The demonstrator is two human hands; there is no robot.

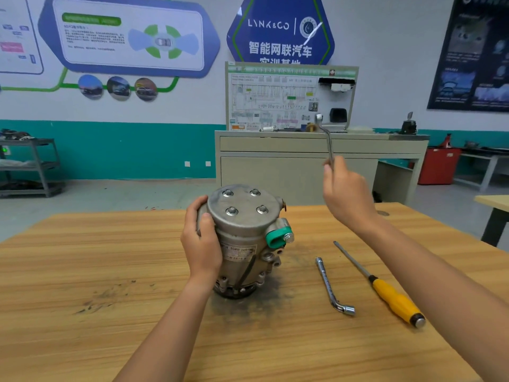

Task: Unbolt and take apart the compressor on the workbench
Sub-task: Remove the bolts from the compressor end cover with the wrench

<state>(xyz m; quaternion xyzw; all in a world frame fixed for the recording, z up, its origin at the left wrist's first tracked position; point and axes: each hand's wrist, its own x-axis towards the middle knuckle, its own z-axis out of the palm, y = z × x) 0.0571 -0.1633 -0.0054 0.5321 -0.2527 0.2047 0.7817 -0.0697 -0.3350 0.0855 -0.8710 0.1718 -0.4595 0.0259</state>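
A grey metal compressor (245, 232) stands on end on the wooden workbench (110, 271), with several bolts showing on its round top face and a green cap on its right side. My left hand (202, 241) grips its left side. Up and to the right, my right hand (348, 197) holds a bent socket wrench (326, 139) in the air, its socket end pointing upward, clear of the compressor.
A second L-shaped socket wrench (332, 286) and a yellow-handled screwdriver (385, 289) lie on the bench right of the compressor. Dark grime marks the wood around its base. A beige cabinet (303, 166) with a training panel stands beyond the bench; a shelf cart (33, 166) stands far left.
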